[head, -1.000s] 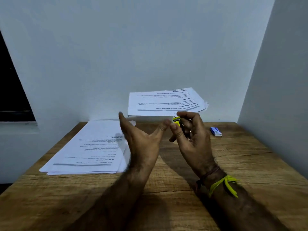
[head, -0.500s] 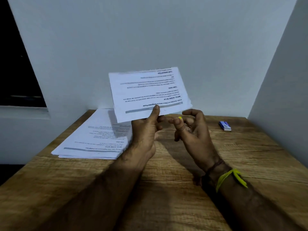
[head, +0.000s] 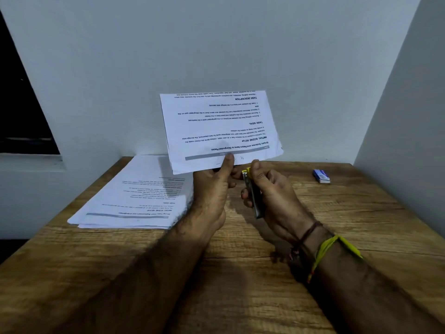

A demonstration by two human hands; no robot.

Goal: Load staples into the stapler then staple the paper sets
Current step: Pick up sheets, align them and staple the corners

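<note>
Most of the small yellow-and-metal stapler [head: 251,191] is buried in the right hand [head: 272,201], its mouth hidden behind the thumb. Left of the stapler, the left hand [head: 212,189] covers the lower corner of the raised white printed paper set [head: 219,128]; that hand's fingers lie behind the sheets. Further left of the stapler, the print on the flat stack of white papers [head: 130,201] is too blurred to read. Right of the stapler, the small blue-and-white box [head: 321,175] bears unreadable lettering. The brown wooden surface [head: 240,285] is cut off at the bottom edge.
</note>
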